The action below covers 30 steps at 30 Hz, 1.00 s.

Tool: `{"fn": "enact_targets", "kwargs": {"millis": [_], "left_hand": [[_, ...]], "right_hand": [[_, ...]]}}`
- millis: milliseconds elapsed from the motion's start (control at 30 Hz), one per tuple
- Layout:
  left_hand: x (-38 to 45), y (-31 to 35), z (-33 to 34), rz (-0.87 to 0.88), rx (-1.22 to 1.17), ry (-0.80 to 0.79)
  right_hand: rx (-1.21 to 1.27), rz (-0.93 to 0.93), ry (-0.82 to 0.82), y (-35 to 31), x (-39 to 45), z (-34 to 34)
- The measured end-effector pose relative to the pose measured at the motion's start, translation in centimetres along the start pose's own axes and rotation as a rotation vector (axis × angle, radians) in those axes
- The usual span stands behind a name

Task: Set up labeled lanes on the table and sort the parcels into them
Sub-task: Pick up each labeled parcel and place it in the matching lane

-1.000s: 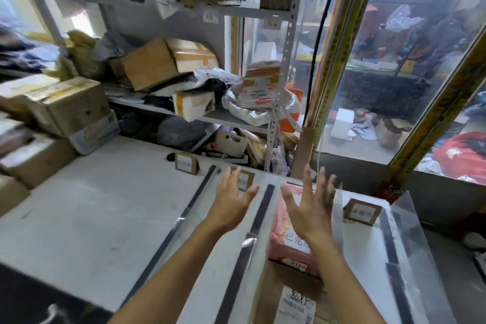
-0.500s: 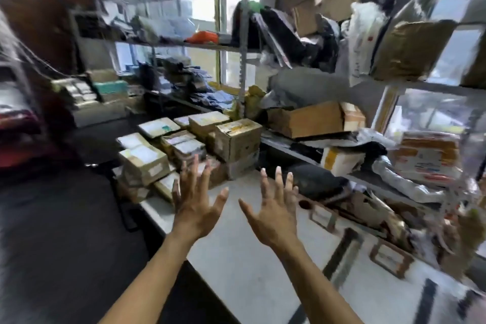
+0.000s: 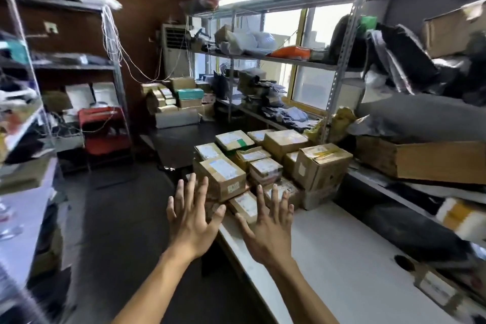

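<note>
Brown cardboard parcels (image 3: 265,163) with matt, slightly rough faces carry smooth white paper labels and glossy tape. They sit on a pale, smooth matt worktop (image 3: 342,258). Grey perforated metal shelving (image 3: 339,60) has a dull sheen; black plastic mailer bags (image 3: 405,60) look glossy.

View swung left from lanes to stacked parcels (image 3: 263,166), left hand (image 3: 190,221) and right hand (image 3: 268,229) now nearer them

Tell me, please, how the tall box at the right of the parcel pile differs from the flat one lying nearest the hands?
The tall box stands upright and rises above its neighbours; the flat box lies low at the table edge. The tall box carries a yellowish label on top, the flat box a white one. Both are brown cardboard, and neither hand touches them.
</note>
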<state>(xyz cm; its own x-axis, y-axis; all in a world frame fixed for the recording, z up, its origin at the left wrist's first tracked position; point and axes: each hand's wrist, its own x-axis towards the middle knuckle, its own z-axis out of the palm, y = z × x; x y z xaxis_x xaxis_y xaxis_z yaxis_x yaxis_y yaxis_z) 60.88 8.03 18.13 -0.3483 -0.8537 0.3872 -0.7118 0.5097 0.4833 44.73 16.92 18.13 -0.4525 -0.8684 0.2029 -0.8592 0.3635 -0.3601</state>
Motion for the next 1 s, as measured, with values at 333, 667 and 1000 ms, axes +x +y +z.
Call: {"fn": "enact_targets", "kwargs": {"millis": [333, 667, 1000], "left_hand": [[12.8, -5.4, 3.8, 0.007, 0.042, -0.043], [27.0, -6.3, 8.0, 0.067, 0.051, -0.071], [37.8, -11.9, 13.2, 0.109, -0.004, -0.129]], "right_hand": [[0.045, 0.026, -0.104, -2.3, 13.6, 5.4], [0.066, 0.084, -0.065, -1.3, 27.3, 7.6], [0.049, 0.17, -0.075, -2.7, 37.6, 13.4]]}}
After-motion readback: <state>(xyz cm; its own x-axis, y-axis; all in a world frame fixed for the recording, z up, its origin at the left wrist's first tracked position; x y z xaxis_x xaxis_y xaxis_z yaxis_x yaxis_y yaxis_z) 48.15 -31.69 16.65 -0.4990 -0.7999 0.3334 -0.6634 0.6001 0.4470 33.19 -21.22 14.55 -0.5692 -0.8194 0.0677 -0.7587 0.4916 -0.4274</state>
